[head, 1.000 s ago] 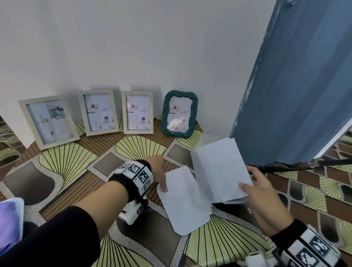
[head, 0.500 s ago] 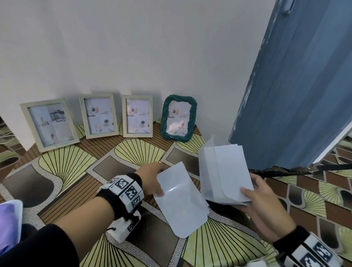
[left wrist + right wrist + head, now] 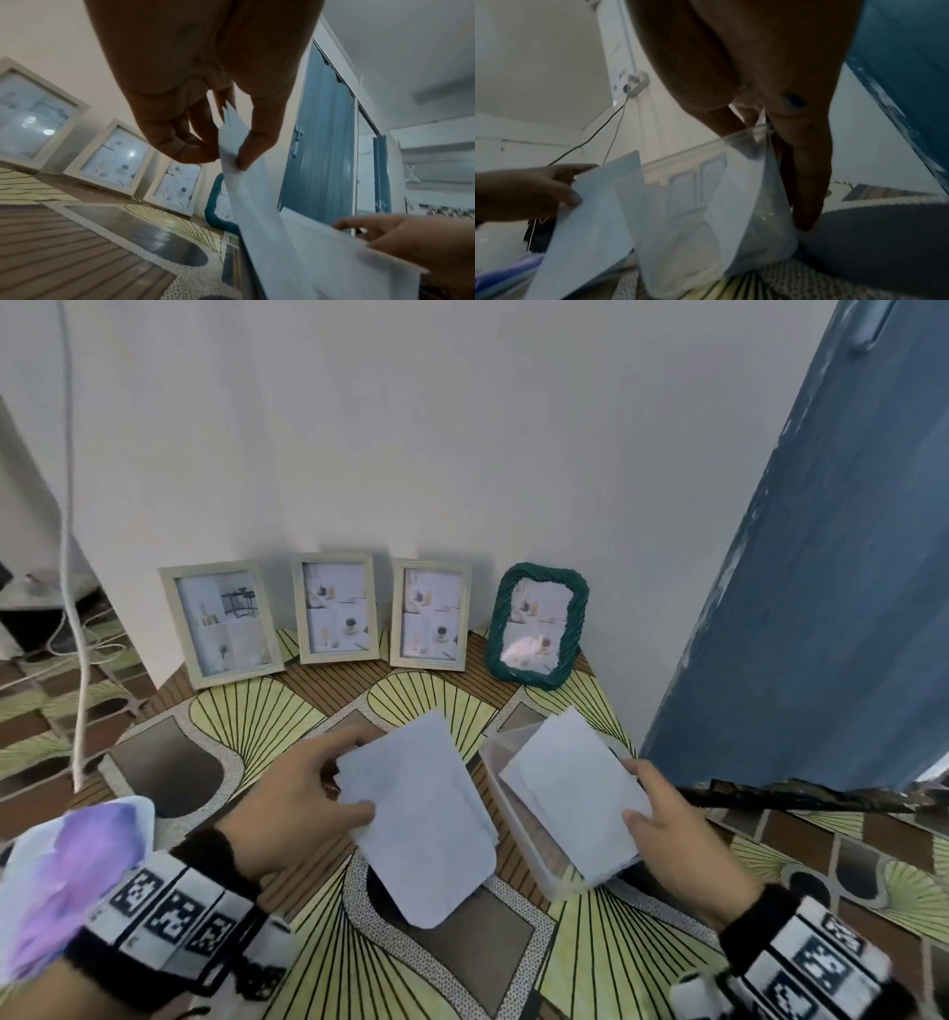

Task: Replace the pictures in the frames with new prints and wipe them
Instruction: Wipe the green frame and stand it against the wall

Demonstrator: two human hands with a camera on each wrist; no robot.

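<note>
On a floor covering (image 3: 246,721) patterned with yellow-green fans, brown stripes and grey panels, four framed pictures lean against a pale wall (image 3: 411,428): three light wooden frames (image 3: 336,608) in a row and, at the right end, a green frame (image 3: 536,624). A blue door (image 3: 821,582) stands just to the right, and a white cord (image 3: 72,557) hangs at far left. Above the floor, the left hand (image 3: 292,803) pinches a small stack of white prints (image 3: 421,819) between thumb and curled fingers, as the left wrist view confirms. Beside it, the right hand (image 3: 678,839) grips a clear plastic sleeve (image 3: 706,213) with more white prints inside, thumb on top and fingers beneath. A purple-and-white cloth (image 3: 67,875) shows at lower left.
</note>
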